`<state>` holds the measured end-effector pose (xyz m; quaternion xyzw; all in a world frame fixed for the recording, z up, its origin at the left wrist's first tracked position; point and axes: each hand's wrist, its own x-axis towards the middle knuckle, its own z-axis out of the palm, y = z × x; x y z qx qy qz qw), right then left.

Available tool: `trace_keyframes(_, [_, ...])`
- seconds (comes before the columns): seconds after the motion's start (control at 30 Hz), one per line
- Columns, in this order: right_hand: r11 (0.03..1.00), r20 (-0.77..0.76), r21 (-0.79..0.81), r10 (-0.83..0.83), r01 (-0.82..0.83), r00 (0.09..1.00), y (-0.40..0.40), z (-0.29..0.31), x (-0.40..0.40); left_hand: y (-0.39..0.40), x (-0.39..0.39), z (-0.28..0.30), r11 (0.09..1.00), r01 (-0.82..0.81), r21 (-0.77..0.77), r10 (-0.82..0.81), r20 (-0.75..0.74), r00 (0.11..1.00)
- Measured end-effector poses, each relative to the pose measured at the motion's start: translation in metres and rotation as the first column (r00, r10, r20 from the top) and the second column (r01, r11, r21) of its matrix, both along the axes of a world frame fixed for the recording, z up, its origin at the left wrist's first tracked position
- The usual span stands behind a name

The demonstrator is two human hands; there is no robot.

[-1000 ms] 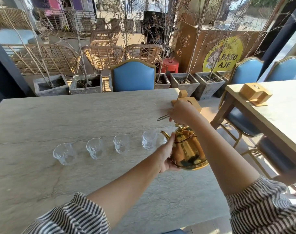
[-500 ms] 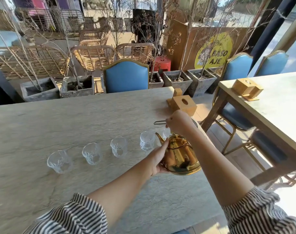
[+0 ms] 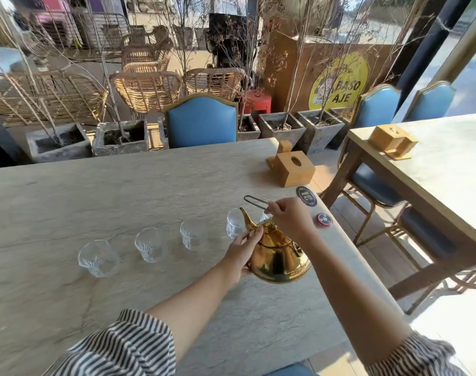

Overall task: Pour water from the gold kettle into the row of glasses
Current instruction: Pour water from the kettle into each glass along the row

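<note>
Item: gold kettle (image 3: pixel 278 256), polished, gooseneck spout aimed at the far-right end of the glass row. I hold it raised just above the stone-look table (image 3: pixel 68 199). My left hand (image 3: pixel 240 255) cups the kettle's left flank, fingers wrapped onto the body. My right hand (image 3: pixel 291 219) is pinched closed on the thin wire handle (image 3: pixel 255 202) above the lid.

Item: row of glasses. Four stand clear: leftmost glass (image 3: pixel 98 257), second glass (image 3: pixel 150 244), third glass (image 3: pixel 192 238), fourth glass (image 3: pixel 235 223) just beside the spout. A fifth seems to sit behind the kettle; I cannot confirm it. Whether any holds water I cannot tell.

Risks, as I judge them:
- The spout tip sits near the fourth glass's rim; a tilt from here may knock it over or send the stream between the glasses.
- The wire handle is a slim pinch point; a full kettle could swing on it.
- The glossy body may slip under my left palm, or be hot.
- My arm hides the nearest glass, so overfill there would go unseen.

Surface: pale, matt, veined slab, level. A wooden tissue box (image 3: pixel 295 169), a round dark sticker (image 3: pixel 306 196) and a small red disc (image 3: pixel 324 220) lie near the right edge.

Room: café frontage, blue upholstered chairs (image 3: pixel 203 120), concrete planters (image 3: pixel 121 137) with bare branches, rattan chairs (image 3: pixel 147 90) beyond, and a second table (image 3: pixel 434 158) at right.
</note>
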<state>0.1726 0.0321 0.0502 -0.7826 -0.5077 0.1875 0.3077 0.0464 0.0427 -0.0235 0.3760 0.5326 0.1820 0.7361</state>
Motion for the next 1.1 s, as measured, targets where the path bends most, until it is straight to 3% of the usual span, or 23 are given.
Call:
trace_keyframes(0.3, [0.989, -0.061, 0.139, 0.069, -0.06, 0.996, 0.001, -0.003, -0.045, 0.004, -0.047, -0.004, 0.997, -0.054, 0.059, 0.054, -0.008, 0.998])
trace_keyframes(0.73, [0.994, -0.068, -0.086, 0.063, -0.069, 0.996, 0.034, -0.009, -0.113, 0.003, -0.107, -0.014, 1.0, 0.004, -0.023, -0.005, -0.026, 1.0])
trace_keyframes(1.1, [0.972, 0.039, -0.234, 0.041, -0.03, 0.998, 0.048, 0.013, -0.128, 0.002, -0.111, 0.001, 0.988, 0.062, -0.142, -0.061, 0.014, 0.998])
